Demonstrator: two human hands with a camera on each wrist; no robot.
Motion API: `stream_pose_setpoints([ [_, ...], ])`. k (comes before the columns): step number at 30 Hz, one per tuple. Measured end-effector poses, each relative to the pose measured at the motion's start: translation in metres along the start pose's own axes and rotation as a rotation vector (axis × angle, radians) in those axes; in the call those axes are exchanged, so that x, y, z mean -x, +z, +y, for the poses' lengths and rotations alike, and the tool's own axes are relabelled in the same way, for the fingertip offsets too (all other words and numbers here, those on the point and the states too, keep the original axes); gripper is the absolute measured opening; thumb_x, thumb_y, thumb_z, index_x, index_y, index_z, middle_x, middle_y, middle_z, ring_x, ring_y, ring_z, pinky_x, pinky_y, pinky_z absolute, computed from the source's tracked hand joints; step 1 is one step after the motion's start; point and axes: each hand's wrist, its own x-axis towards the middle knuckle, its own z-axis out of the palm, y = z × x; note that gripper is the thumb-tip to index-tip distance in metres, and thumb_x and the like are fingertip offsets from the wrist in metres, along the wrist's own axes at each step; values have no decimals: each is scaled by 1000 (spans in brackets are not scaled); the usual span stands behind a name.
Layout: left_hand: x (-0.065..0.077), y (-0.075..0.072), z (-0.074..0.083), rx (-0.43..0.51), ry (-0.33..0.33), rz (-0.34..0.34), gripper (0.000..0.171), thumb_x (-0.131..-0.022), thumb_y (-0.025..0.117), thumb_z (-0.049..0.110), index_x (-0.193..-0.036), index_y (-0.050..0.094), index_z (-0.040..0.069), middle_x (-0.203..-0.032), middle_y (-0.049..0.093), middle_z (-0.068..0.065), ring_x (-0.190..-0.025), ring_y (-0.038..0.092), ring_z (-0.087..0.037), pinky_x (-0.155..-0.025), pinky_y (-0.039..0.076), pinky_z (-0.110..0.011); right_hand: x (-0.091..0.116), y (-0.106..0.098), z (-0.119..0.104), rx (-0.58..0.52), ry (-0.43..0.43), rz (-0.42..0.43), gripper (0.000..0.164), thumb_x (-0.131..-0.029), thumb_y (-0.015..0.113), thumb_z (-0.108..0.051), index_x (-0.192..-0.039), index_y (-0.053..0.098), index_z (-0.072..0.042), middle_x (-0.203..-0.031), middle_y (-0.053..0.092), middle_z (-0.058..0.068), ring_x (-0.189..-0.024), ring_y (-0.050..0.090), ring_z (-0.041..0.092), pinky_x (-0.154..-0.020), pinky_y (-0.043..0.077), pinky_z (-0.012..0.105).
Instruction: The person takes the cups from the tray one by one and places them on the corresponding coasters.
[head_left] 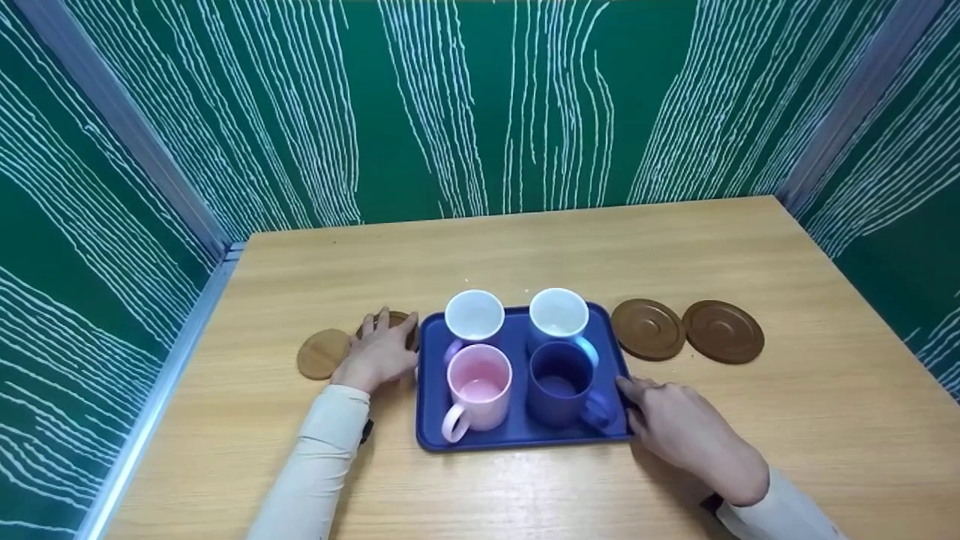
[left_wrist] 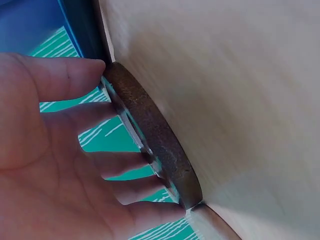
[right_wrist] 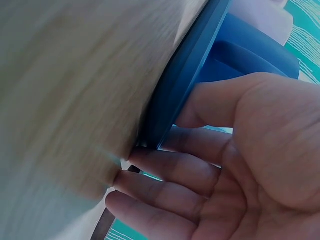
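Pinching the near right corner of the blue tray (head_left: 517, 437) between thumb and forefinger, the right hand (head_left: 679, 420) has its other fingers bent beside the rim, near the tabletop. The left hand (head_left: 381, 356) lies just off the tray's left edge, its fingers spread apart and fairly straight, their tips touching a dark brown round coaster (left_wrist: 155, 135). That coaster sits right next to the tray, and a lighter tan wooden disc (head_left: 322, 354) lies at its outer side. The tray rests near the middle of the wooden table (head_left: 525, 495) and bears four upright mugs in two rows. In the near row are a pink mug (head_left: 480, 384), handle towards the lower left, and a dark blue mug (head_left: 559, 386), handle towards the lower right. Behind them stand a lilac-handled mug (head_left: 475, 315) and a light blue mug (head_left: 559, 315), both with white insides. Beyond the tray's right edge lie two ringed brown coasters (head_left: 649, 328), side by side. Pale sleeves (head_left: 315, 457) cover both forearms, and green panels (head_left: 487, 112) with wavy white lines rise behind the table.
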Motion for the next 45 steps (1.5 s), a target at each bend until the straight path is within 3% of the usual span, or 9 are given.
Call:
stream_pose_setpoints([
  [6,-9,-2,0,17,-9,-8,72,-96,57,39,-163,36,23,-170,12,-28,-155,6,-53,-117,9,-78,2,1,0,6,10,0,43,-88,74,-10,-129,70,3,-118,74,22,-84,74,44,-68,60,54],
  [10,-15,-3,1,27,-12,-7,72,-97,57,43,-163,35,24,-170,12,-26,-156,6,-52,-116,5,-79,4,1,0,10,13,4,43,-88,74,-10,-129,70,2,-117,74,22,-84,74,43,-68,60,54],
  [17,-26,-4,1,62,-20,-28,73,-95,57,37,-164,33,25,-171,8,-26,-156,1,-51,-115,5,-79,5,2,1,17,1,22,41,-87,74,-9,-127,72,1,-113,76,19,-78,74,41,-60,58,52],
  [39,-50,-12,4,107,-51,-29,78,-90,52,23,-165,30,21,-171,5,-25,-157,-3,-49,-119,2,-75,1,-1,-1,7,7,1,43,-89,74,-11,-129,70,2,-121,73,21,-87,74,45,-70,60,55],
  [45,-56,-13,4,91,-34,-22,75,-93,53,27,-165,30,22,-171,6,-26,-157,-2,-50,-118,4,-76,1,0,-2,21,13,-3,42,-89,74,-11,-129,70,2,-120,74,21,-88,73,45,-69,60,55],
])
